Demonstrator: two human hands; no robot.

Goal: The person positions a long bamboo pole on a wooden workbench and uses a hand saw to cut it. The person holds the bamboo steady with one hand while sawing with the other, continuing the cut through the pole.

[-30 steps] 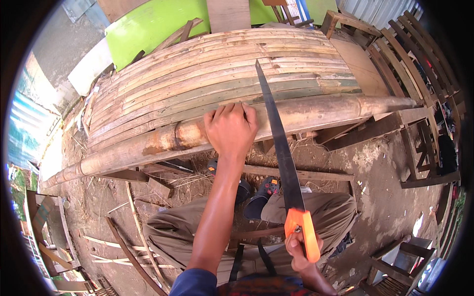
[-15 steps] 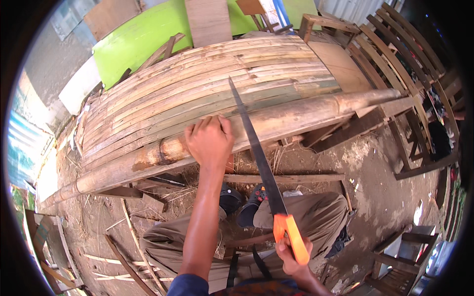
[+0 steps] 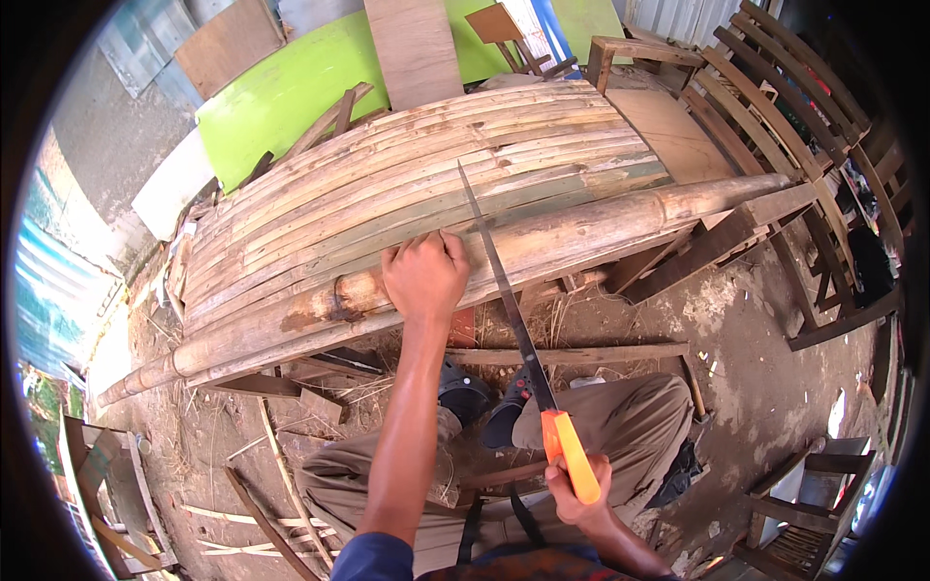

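Observation:
A long bamboo pole [image 3: 572, 225] lies across the near edge of a table topped with bamboo slats [image 3: 426, 155]. My left hand [image 3: 426, 274] is closed over the pole's middle, knuckles up, just right of a dark ring on it. My right hand [image 3: 581, 489] grips the orange handle of a handsaw [image 3: 513, 308], low and close to my right knee. The saw's dark blade slants up and away, crossing the pole just right of my left hand, with its tip over the slats. Whether the teeth are cutting into the bamboo cannot be made out.
Below the table edge are my legs [image 3: 620, 426] and a wooden bar [image 3: 572, 354]. Slatted wooden furniture [image 3: 765, 107] stands at the right, and a wooden frame [image 3: 799, 513] at lower right. Bamboo strips [image 3: 276, 465] lie on the dirt floor. A green board [image 3: 291, 102] leans behind the table.
The view has shifted slightly. The saw's handle has moved a little forward, and its blade shows narrower. My left hand keeps its place on the pole beside the blade.

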